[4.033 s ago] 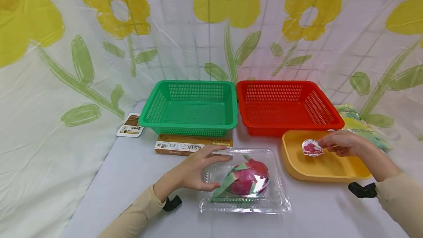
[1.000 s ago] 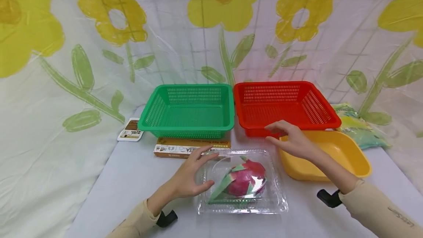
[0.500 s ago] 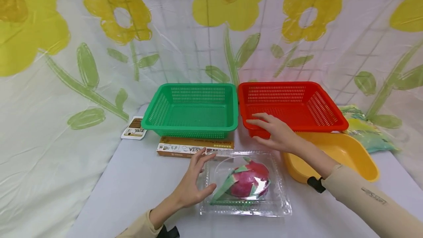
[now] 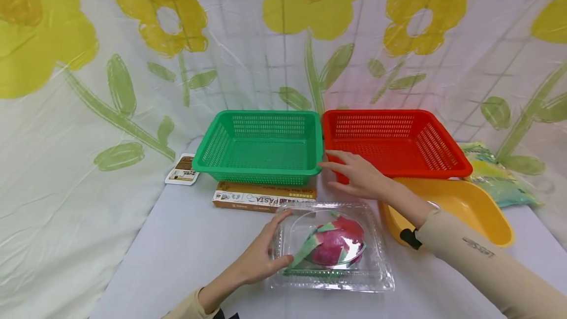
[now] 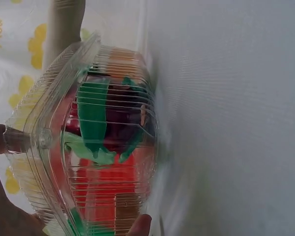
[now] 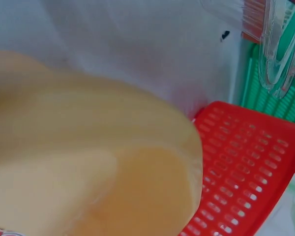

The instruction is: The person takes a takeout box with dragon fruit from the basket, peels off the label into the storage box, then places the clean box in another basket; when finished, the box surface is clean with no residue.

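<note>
A red dragon fruit with green scales (image 4: 338,240) lies inside a clear plastic clamshell box (image 4: 378,279) at the front middle. At the box's left side is my left hand (image 4: 257,260), its thumb and fingers spread along the edge. The left wrist view shows the thumb (image 5: 14,140) at the lid and a fingertip (image 5: 140,226) low by the wall. My right hand (image 4: 359,176) hovers above the gap behind the box, near the red basket's front-left corner, fingers extended and holding nothing. The label (image 4: 434,205) in the yellow tray (image 4: 478,210) is partly covered by my right forearm.
Behind stand a green basket (image 4: 266,171) and a red basket (image 4: 398,171), side by side. A pasta box (image 4: 261,197) lies before the green one. A small packet (image 4: 183,170) is at the left, a green-yellow bag (image 4: 500,181) at the right.
The right hand held a round dragon fruit label over the yellow tray; it has let go and moved left, past the red basket's front. The left hand has come closer to the box.
</note>
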The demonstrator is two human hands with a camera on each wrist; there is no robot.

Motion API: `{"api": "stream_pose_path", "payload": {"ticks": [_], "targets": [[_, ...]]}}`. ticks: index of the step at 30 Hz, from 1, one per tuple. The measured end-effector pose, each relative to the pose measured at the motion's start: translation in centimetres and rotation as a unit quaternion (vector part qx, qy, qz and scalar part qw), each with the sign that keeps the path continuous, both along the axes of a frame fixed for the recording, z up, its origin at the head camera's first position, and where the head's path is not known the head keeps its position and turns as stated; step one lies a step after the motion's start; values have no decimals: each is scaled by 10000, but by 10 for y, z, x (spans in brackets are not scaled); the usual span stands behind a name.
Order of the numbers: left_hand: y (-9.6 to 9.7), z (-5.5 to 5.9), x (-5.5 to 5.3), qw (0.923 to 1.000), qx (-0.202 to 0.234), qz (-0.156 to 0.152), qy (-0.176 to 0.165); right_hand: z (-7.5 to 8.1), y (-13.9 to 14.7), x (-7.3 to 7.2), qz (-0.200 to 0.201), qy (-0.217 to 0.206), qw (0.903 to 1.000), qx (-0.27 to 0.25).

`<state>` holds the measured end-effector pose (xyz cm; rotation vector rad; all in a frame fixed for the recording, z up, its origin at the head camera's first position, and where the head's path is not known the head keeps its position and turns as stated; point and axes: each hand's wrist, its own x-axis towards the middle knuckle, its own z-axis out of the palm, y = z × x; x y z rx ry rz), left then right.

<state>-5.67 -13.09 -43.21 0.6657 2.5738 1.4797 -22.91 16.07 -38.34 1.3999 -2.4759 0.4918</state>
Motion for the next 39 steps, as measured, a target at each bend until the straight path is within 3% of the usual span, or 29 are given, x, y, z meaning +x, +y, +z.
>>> {"api": "stream_pose_path", "payload": {"ticks": [6,11,20,26,30,34,37,39], "targets": [[0,-2,-2,9996,76,-142,-237,-1,-5,-2,64,-91,9998,161],[3,-4,-2,9996,16,-159,-221,-1,-10,-3,50,-130,9991,405],[7,-8,0,9971,409,387,-507,-1,-13,-5,-14,-151,9985,519],[8,-11,-1,9949,705,510,-516,0,-14,-4,-33,-223,9980,585],[7,-10,-1,9902,1192,316,-661,0,-14,-5,-1,-229,9981,580],[6,-10,-3,9788,1772,38,-1030,1,-15,-5,-22,-247,9980,583],[8,-10,-4,9761,1823,-48,-1184,1,-15,-6,-52,-231,9980,588],[9,-11,-3,9793,1660,-55,-1155,0,-16,-6,-55,-199,9981,585]]}}
